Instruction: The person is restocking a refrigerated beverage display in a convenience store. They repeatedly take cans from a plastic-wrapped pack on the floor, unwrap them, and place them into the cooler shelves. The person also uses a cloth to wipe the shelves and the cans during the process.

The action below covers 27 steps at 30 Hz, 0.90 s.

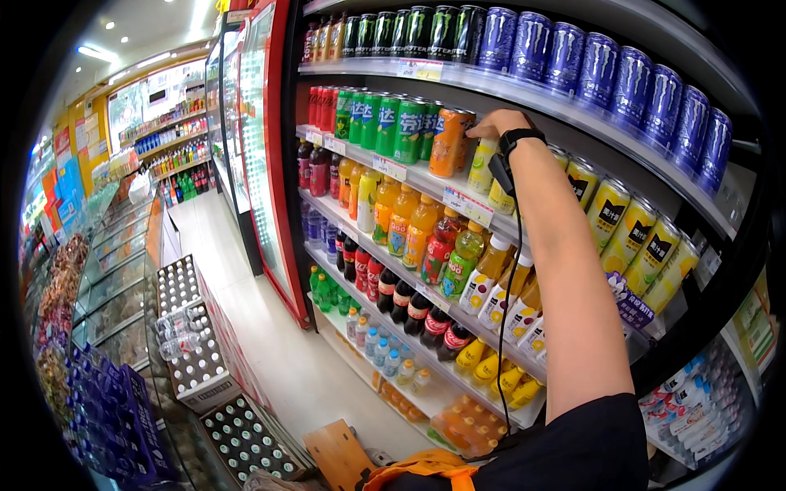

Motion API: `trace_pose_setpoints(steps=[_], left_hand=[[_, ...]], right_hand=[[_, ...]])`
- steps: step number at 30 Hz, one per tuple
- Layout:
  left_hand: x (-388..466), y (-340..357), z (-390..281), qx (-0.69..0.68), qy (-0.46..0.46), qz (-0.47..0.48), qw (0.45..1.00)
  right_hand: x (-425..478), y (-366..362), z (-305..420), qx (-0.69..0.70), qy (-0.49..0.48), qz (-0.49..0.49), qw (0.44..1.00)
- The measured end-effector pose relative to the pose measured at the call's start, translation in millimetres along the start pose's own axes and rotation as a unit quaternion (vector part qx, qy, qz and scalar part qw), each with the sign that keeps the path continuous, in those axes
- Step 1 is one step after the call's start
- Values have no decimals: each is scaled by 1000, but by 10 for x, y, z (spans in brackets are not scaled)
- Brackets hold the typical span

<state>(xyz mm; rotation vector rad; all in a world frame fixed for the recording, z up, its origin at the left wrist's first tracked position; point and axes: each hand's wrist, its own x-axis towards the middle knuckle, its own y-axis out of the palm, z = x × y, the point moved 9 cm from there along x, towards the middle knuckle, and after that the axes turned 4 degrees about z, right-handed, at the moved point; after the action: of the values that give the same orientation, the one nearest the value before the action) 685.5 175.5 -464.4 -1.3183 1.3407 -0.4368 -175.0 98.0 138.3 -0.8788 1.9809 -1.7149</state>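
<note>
My right hand reaches into the second shelf from the top, palm down, with a black band and cable at the wrist. A fingertip meets the side of a rear orange soda can; the other fingers are mostly hidden, so a grip cannot be made out. In front of that can stands another orange can. Just below the hand is a pale yellow-green can. Green soda cans stand to the left, and yellow juice cans line the shelf on the right, partly behind my forearm. My left hand is out of view.
Purple energy drink cans fill the shelf above, whose edge overhangs the hand. Bottled juices stand below. A black cable hangs from my wrist. Bottle crates and a wooden stool are on the floor.
</note>
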Motion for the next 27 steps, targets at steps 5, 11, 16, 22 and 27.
trace_pose_setpoints(steps=[5, 11, 16, 22, 27], left_hand=[[-14, 86, 201, -15, -19, 5, 1000], [-50, 164, 443, -32, -44, 7, 998], [-19, 297, 668, -38, -62, 9, 997], [7, 310, 971, -56, -108, 5, 993], [-143, 342, 1104, -169, -67, -10, 983]], right_hand=[[-27, 20, 46, -57, 7, 65, 996], [12, 7, 47, -50, 8, 76, 996], [56, 19, 49, -30, -28, 99, 994], [-55, -52, 372, -111, -104, -9, 988], [-1386, 19, 1793, -172, -335, -250, 892]])
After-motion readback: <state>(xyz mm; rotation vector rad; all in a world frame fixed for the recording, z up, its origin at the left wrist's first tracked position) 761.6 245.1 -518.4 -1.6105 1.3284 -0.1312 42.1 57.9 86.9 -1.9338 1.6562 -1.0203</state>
